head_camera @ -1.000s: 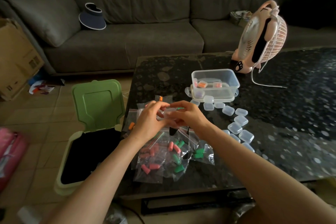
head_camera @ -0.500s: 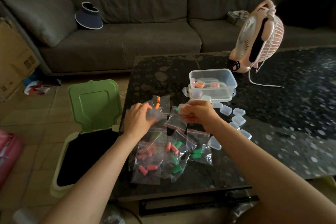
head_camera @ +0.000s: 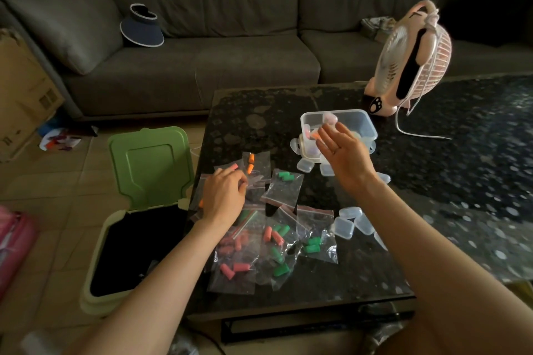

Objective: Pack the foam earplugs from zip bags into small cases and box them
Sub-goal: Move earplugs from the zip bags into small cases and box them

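I see the dark table (head_camera: 432,210) first. The clear box (head_camera: 366,125) sits on it, with some small cases inside. Zip bags (head_camera: 284,193) lie near the left edge. My right hand (head_camera: 343,153) is spread wide over the box and holds nothing. My left hand (head_camera: 225,196) is bent down on the bags; I cannot tell if it pinches one. Empty small cases (head_camera: 344,228) lie beside the bags. Foam earplugs (head_camera: 281,269) are inside the bags.

No legible text or labels.
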The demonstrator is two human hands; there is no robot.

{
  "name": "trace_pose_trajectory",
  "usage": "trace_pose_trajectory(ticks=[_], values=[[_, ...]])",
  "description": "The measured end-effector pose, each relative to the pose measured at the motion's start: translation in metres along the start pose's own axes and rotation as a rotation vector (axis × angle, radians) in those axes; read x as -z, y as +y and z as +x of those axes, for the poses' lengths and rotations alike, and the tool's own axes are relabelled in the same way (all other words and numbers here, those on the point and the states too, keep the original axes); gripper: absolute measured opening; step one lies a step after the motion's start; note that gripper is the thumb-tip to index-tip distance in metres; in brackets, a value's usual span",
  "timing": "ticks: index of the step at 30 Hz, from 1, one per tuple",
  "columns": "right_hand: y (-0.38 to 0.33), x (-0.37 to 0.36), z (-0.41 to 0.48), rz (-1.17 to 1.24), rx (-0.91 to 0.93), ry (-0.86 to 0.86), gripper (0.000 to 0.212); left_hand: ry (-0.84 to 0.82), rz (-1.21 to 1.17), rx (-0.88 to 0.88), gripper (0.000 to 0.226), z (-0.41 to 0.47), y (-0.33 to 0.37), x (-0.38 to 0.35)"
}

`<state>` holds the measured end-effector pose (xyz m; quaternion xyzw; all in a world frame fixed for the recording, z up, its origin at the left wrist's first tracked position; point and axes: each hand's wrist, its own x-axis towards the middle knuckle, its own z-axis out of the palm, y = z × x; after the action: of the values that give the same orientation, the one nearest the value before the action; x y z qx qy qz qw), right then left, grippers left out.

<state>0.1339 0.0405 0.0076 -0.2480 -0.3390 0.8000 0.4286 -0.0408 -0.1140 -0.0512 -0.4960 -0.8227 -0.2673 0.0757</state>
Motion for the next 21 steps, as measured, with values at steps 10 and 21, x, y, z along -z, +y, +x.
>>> trace_pose_trajectory(ticks=[10, 21], values=[[0.023, 0.002, -0.009, -0.683, -0.114, -0.045, 0.022, 0.070, -0.101, -0.039, 0.011, 0.001, 0.005, 0.011], [0.035, -0.002, -0.018, -0.980, -0.116, -0.181, 0.021, 0.277, -0.673, 0.207, 0.034, 0.014, -0.019, 0.043]])
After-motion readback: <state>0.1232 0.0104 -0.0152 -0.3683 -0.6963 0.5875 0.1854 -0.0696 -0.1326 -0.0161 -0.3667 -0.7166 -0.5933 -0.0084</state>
